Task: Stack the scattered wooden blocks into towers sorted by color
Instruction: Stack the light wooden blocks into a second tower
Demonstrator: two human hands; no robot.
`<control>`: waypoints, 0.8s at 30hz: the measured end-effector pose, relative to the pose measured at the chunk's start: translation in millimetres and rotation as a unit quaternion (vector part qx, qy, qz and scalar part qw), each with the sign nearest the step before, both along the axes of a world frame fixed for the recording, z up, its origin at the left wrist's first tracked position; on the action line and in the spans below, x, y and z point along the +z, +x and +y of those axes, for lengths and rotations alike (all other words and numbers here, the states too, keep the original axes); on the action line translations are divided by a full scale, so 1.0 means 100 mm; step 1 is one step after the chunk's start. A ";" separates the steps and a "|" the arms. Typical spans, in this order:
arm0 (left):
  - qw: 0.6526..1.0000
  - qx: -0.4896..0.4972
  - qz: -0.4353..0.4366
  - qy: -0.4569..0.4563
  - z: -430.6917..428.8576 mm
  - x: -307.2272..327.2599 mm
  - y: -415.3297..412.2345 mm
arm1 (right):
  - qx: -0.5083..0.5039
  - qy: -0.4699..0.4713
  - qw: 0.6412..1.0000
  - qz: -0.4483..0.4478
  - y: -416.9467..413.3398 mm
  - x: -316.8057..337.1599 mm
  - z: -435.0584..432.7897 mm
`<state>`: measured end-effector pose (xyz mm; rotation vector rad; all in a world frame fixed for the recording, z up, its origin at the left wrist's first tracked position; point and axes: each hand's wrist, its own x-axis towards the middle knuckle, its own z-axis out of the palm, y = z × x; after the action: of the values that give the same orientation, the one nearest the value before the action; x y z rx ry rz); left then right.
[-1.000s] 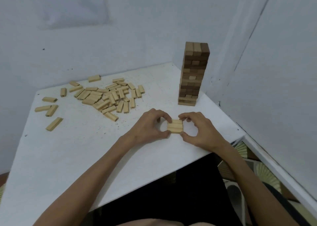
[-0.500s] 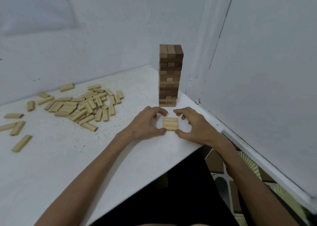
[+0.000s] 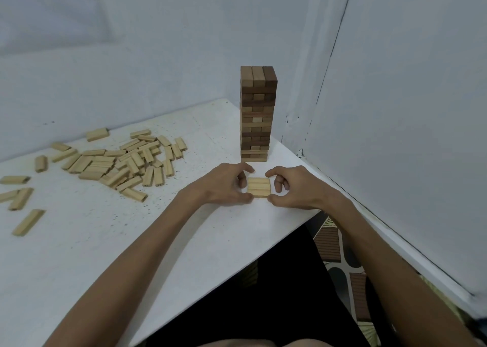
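Head view: my left hand (image 3: 226, 183) and right hand (image 3: 292, 186) pinch light layer (image 3: 259, 187) at frame centre, below dark tower (image 3: 257, 115). Step looks like squaring the base. Next: fetch from loose pile (image 3: 126, 162) at centre left, lay crosswise.

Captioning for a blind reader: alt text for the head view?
The left hand and right hand hold a flat row of pale blocks on a white table, before a tall brown tower. More loose blocks lie scattered at left.
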<state>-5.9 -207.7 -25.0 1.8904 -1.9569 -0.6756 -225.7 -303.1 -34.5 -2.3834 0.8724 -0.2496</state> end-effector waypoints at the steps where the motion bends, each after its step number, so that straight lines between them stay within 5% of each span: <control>1: 1.000 -0.002 0.001 0.000 0.00 0.01 0.00 | 0.002 0.001 1.000 0.004 0.01 0.02 0.00; 24: 1.000 -0.015 -0.012 0.011 -0.10 0.05 -0.01 | 0.029 -0.021 0.997 0.066 0.11 0.18 0.00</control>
<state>-7.4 -217.8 -19.8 1.8942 -2.0034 -0.6873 -214.5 -302.7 -16.6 -2.4833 0.8634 -0.0900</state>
